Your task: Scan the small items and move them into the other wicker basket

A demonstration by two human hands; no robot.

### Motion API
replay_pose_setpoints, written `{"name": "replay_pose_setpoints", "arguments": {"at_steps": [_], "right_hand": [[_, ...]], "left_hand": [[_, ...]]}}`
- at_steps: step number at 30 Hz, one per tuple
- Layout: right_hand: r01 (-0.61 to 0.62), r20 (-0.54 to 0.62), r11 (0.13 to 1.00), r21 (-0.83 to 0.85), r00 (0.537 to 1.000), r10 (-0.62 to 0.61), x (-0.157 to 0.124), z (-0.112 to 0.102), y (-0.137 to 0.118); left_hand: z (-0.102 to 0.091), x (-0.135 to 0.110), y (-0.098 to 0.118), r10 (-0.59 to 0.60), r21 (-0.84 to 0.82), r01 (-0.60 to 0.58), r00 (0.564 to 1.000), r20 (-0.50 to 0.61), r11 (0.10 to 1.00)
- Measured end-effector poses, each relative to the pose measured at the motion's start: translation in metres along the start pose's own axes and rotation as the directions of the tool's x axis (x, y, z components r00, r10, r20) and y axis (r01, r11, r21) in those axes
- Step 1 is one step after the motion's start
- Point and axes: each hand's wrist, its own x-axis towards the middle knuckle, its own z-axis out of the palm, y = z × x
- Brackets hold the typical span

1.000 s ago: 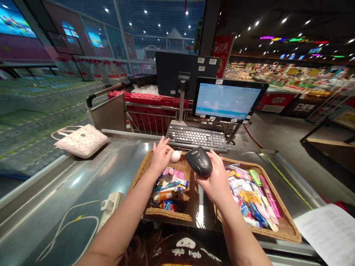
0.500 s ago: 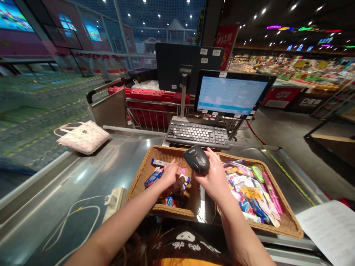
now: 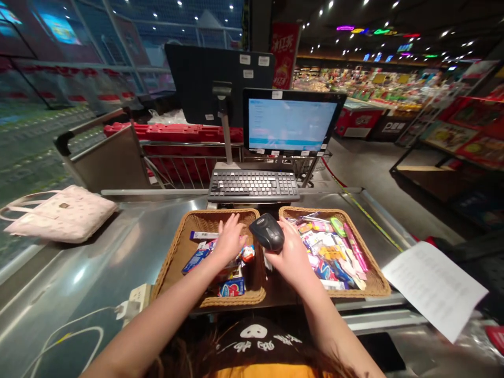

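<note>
My right hand [image 3: 291, 254] is shut around a black handheld barcode scanner [image 3: 266, 232], which it holds above the gap between two wicker baskets. My left hand [image 3: 230, 241] lies palm down over the goods in the left wicker basket [image 3: 177, 262]. Whatever is under that palm is hidden. A small wrapped egg-shaped sweet [image 3: 248, 253] sits right beside my left thumb. Boxes and packets [image 3: 232, 287] fill that basket loosely. The right wicker basket [image 3: 378, 278] is packed with colourful packets [image 3: 326, 247].
A black keyboard [image 3: 253, 185] and a lit monitor [image 3: 290, 122] stand beyond the baskets on the steel counter [image 3: 79, 262]. A pale pink handbag [image 3: 59, 214] lies to the left, a power strip [image 3: 136, 300] is near the front, and a printed sheet [image 3: 435, 289] overhangs the right.
The whole view has swung, shifting everything left in the picture. My left hand has moved from the far rim down into the left basket. The scanner stays in my right hand.
</note>
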Motion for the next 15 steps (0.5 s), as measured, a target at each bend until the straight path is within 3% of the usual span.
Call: {"name": "replay_pose_setpoints", "arguments": {"at_steps": [3,7,15], "right_hand": [[-0.023,-0.077,0.999,-0.024,0.997,0.021,-0.004,-0.013,0.012],[-0.060,-0.197,0.993,-0.103,0.980,0.039,-0.013,-0.044,0.032],[-0.269,-0.447,0.940,-0.208,0.881,0.153,-0.037,-0.107,0.064]], "left_hand": [[-0.009,0.007,0.030,0.171,-0.042,-0.174,0.983,-0.070,0.984],[-0.003,0.019,0.076,0.356,-0.099,-0.355,0.934,-0.005,0.930],[0.058,0.051,0.177,0.545,-0.183,-0.515,0.814,0.201,0.837]]}}
